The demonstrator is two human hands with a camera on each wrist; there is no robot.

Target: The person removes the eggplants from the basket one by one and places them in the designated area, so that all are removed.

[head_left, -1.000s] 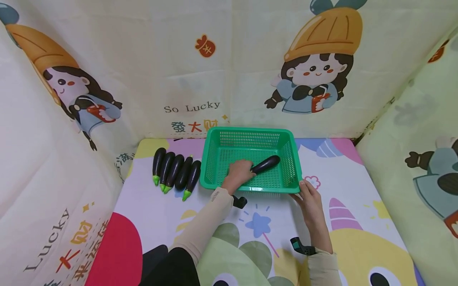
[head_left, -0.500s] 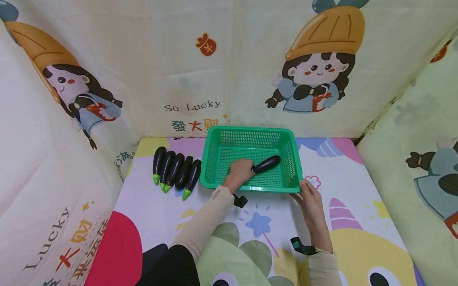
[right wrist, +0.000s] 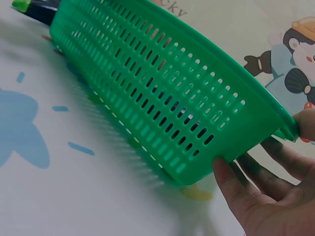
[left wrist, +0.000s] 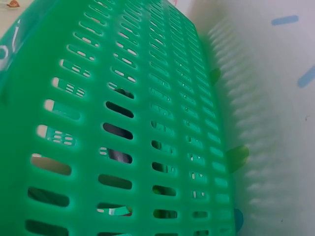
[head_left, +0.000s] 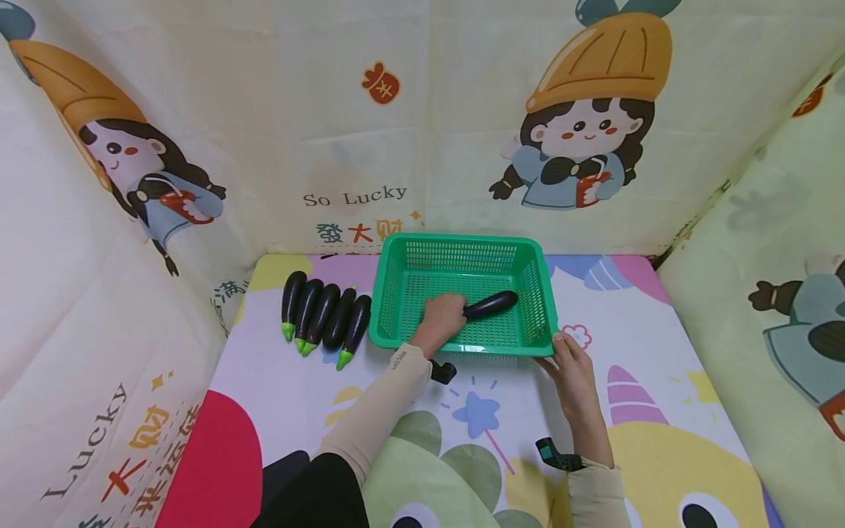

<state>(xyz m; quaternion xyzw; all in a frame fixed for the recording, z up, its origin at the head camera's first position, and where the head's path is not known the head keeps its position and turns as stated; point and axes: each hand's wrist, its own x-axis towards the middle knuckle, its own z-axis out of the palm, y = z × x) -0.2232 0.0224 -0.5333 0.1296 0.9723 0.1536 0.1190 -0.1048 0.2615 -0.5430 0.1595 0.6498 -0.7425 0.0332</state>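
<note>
A green plastic basket with slotted walls stands at the back of the table. My left hand reaches over its near rim and grips a dark purple eggplant by the near end, hiding that end; the rounded end points right. In the left wrist view, the basket's slotted wall covers most of what lies inside, and the hand is hidden. My right hand holds the basket's near right corner. In the right wrist view, the fingers spread against the outer wall beneath the rim.
Several eggplants with green stem ends lie side by side in a slanting row, left of the basket. The table wears a cartoon-printed cloth. Printed fabric curtains rise behind it and at both sides.
The eggplant's rounded end has dipped slightly, so it lies a little flatter in the basket. Both hands have stayed almost where they were.
</note>
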